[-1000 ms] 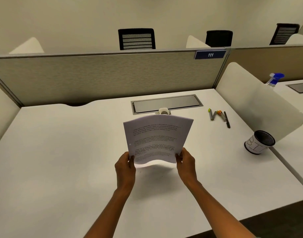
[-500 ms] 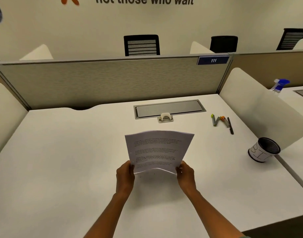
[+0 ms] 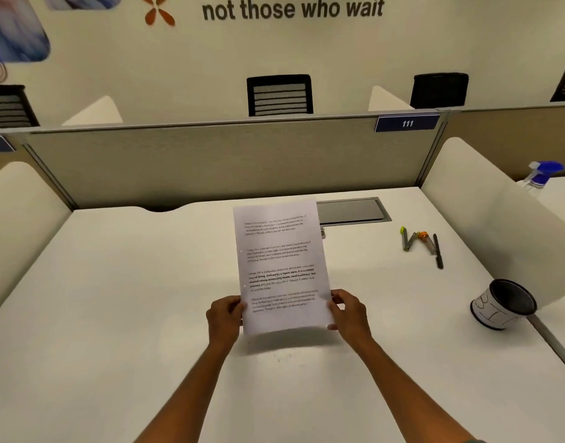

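A printed sheet (image 3: 279,266) is held upright above the desk (image 3: 115,314), pinched at its lower edges by the left hand (image 3: 225,318) and right hand (image 3: 350,314). Pens (image 3: 422,246) are seen at two o'clock from it, and a mesh cup (image 3: 501,303) at three o'clock.

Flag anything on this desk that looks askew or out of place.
The mesh cup near the right edge of the desk looks tipped, its mouth toward the divider, though the wide lens may exaggerate that. Pens lie loose on the desk, not in it. The held paper looks fine.
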Available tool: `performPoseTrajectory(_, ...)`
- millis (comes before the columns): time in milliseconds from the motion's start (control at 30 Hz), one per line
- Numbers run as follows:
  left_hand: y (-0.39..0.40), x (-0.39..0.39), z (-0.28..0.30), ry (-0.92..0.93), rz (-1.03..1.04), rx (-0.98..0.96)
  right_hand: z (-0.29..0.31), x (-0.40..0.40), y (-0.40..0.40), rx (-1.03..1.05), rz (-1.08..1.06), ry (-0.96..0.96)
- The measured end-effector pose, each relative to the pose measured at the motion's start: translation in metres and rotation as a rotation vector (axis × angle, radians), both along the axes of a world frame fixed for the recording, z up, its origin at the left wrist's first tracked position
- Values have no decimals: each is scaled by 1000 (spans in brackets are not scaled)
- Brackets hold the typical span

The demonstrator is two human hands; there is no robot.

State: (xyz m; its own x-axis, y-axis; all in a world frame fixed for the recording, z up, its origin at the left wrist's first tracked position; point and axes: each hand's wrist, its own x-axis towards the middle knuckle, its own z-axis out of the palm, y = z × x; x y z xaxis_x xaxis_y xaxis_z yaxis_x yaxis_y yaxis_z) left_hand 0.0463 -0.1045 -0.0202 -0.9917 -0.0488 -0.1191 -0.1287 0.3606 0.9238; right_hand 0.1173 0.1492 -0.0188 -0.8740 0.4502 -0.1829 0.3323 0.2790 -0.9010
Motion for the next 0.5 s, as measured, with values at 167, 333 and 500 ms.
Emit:
performPoseTrajectory(167, -4, 12, -18, -195, 79, 159, -14, 2, 8, -52, 42, -97)
performPoseTrajectory(333, -18, 27, -36, -314, 171, 282, -27, 5, 7, -148, 77, -150)
performPoseTrajectory(500, -26, 39, -29, -382, 125, 356, -38, -1, 5, -194, 58, -141)
